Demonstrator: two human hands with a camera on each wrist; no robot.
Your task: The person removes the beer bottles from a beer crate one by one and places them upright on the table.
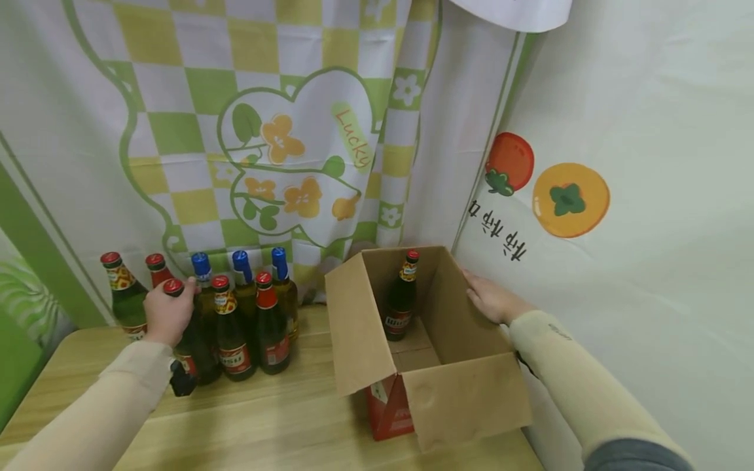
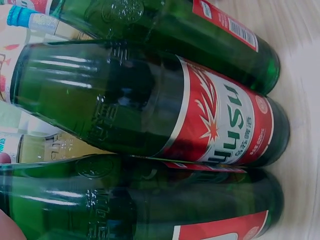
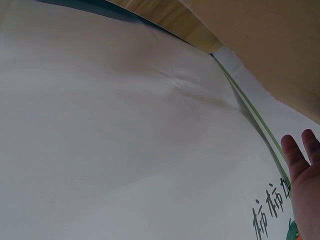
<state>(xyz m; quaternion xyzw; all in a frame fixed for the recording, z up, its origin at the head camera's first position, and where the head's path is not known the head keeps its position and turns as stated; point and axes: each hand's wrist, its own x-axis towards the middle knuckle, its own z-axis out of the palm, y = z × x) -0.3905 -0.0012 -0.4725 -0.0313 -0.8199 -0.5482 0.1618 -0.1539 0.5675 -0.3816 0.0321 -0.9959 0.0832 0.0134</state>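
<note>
My left hand (image 1: pixel 167 314) grips the neck of a green beer bottle (image 1: pixel 200 350) with a red cap, at the front left of a bottle group. In the left wrist view, that beer bottle (image 2: pixel 90 200) stands close beside another green bottle (image 2: pixel 135 100) with a red and white label. My right hand (image 1: pixel 493 299) rests with extended fingers against the right side of an open cardboard box (image 1: pixel 365 314). Inside the box, one green bottle (image 1: pixel 402 297) stands upright near the back. The right wrist view shows fingers (image 3: pixel 295 155) by the box's cardboard (image 3: pixel 270 45).
More red-capped green bottles (image 1: pixel 234 337) and several blue-capped bottles (image 1: pixel 287 291) stand on the wooden table (image 1: pixel 283 418). A patterned curtain (image 1: pixel 194 150) hangs behind. A pale wall covering (image 1: pixel 660 275) is close on the right. Box flaps (image 1: pixel 471 396) spread outward at the front and left.
</note>
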